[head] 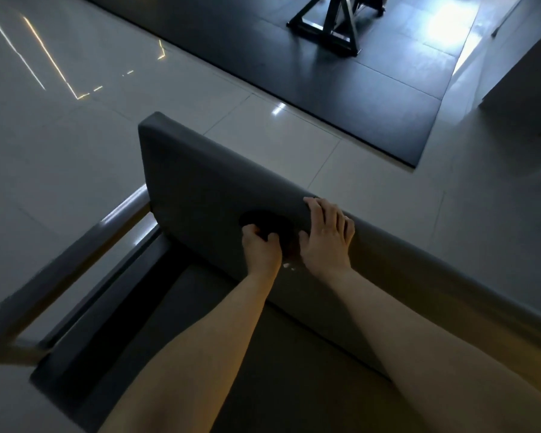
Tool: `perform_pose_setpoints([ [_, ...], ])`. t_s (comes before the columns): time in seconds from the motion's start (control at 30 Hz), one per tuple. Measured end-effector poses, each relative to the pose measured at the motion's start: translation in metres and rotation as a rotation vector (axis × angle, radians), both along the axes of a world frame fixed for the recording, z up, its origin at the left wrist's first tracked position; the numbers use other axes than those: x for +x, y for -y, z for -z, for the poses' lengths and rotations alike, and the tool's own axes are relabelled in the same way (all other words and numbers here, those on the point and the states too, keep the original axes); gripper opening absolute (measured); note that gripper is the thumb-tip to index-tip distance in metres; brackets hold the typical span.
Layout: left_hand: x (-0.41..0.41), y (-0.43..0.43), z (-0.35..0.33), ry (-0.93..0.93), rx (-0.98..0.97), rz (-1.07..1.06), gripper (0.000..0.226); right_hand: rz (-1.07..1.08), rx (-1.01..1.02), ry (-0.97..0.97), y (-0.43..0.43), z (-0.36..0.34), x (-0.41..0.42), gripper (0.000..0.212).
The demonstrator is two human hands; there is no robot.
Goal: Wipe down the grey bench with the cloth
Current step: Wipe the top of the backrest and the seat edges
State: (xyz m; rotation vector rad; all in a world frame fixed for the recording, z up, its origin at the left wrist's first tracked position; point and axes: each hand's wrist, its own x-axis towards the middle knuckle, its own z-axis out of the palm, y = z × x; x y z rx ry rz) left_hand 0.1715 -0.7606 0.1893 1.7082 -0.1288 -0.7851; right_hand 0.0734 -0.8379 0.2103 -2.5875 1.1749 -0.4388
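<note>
While left hand (261,249) grips the cloth (270,220), right hand (325,242) lies flat on bench (197,185).

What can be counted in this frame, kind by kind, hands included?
Hands: 2, left hand gripping the cloth, right hand resting on the bench's backrest
dark cloth: 1
grey bench: 1
dark floor mat: 1
metal frame on the mat: 1
Total: 6
</note>
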Motion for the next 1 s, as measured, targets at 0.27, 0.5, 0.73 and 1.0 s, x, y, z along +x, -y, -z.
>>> perform_pose_setpoints([
  [0.27,-0.014,0.011,0.016,0.427,-0.125,-0.019,0.04,-0.107,-0.241,0.203,0.001,0.015,-0.018,0.043],
  [0.5,-0.003,0.012,0.049,0.485,-0.098,0.011,0.034,-0.069,0.261,0.168,-0.024,0.04,-0.006,0.029],
  [0.73,0.008,0.001,0.095,0.43,0.012,0.02,0.036,0.014,0.286,0.045,-0.027,0.065,0.01,0.018],
  [1.0,0.02,-0.022,0.142,0.142,0.108,-0.01,0.042,0.127,0.349,-0.099,-0.022,0.072,0.029,0.051],
])
